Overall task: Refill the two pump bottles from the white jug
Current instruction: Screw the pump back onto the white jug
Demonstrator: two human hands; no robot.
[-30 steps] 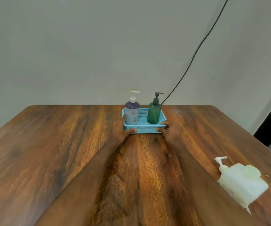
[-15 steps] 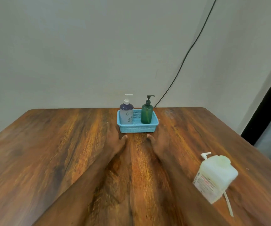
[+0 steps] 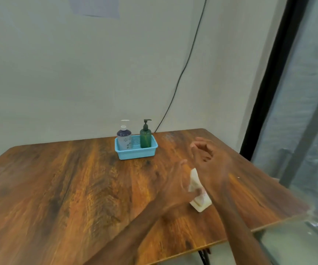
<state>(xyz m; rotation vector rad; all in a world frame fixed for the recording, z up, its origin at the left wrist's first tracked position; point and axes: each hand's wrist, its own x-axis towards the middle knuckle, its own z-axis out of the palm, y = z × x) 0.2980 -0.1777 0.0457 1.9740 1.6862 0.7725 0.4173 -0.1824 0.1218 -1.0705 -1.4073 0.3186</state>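
A white and purple pump bottle [image 3: 124, 139] and a green pump bottle [image 3: 145, 138] stand upright in a light blue basket [image 3: 137, 153] at the back of the wooden table [image 3: 58, 188]. The white jug [image 3: 200, 204] lies on the table at the right, mostly hidden by my hands. My left hand [image 3: 181, 181] is at its left side with fingers spread and the thumb touching it. My right hand [image 3: 208, 157] hovers over the jug's far end, fingers apart and holding nothing. Both hands are blurred.
A black cable [image 3: 183, 71] runs down the wall behind the basket. A dark-framed glass pane [image 3: 307, 111] stands just right of the table. The table's right edge [image 3: 269, 188] and front right corner are close to the jug.
Both hands have left the basket and moved right to the jug. My head has turned right, so the basket now sits left of centre and the glass pane shows.
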